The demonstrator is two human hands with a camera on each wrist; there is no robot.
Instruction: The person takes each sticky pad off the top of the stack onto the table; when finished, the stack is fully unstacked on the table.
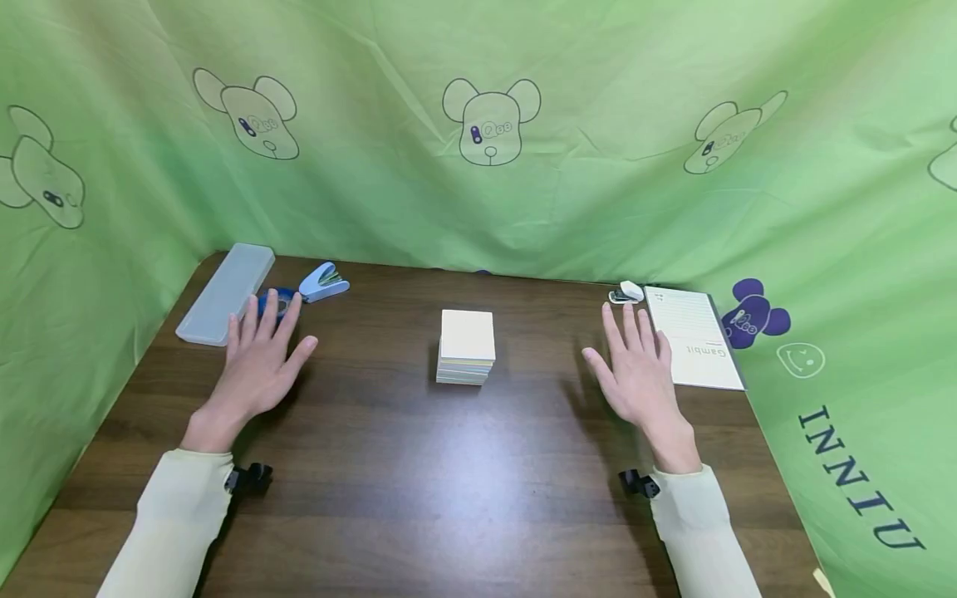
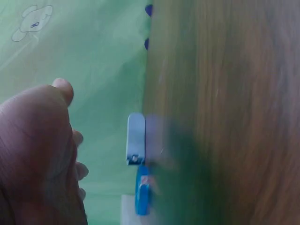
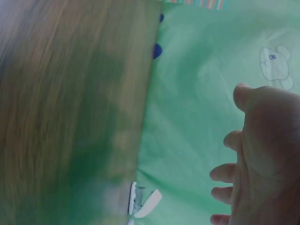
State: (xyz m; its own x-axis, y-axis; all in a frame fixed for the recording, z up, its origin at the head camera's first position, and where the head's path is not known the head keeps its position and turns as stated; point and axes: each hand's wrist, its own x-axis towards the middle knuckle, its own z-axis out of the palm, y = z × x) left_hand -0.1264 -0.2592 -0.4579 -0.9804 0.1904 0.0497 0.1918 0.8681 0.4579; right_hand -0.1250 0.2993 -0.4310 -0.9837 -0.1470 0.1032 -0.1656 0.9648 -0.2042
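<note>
A brown table [image 1: 359, 498] bears a case [image 1: 228, 295], blue roll [image 2: 141, 199], blue stapler [image 1: 321, 286], square stack [image 1: 467, 339], white stapler [image 1: 630, 291] and notepad [image 1: 694, 332].

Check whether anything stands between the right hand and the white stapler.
Nothing visible does. In the head view, the white stapler lies just beyond the right hand. The notebook is off to the right, beside the stapler rather than in between.

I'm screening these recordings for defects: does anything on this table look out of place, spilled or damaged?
Nothing looks spilled or damaged. One mild oddity: the notepad, beside the right hand, has its word "Gambit" upside down in the head view. The paper stack stands upright mid-table.
</note>
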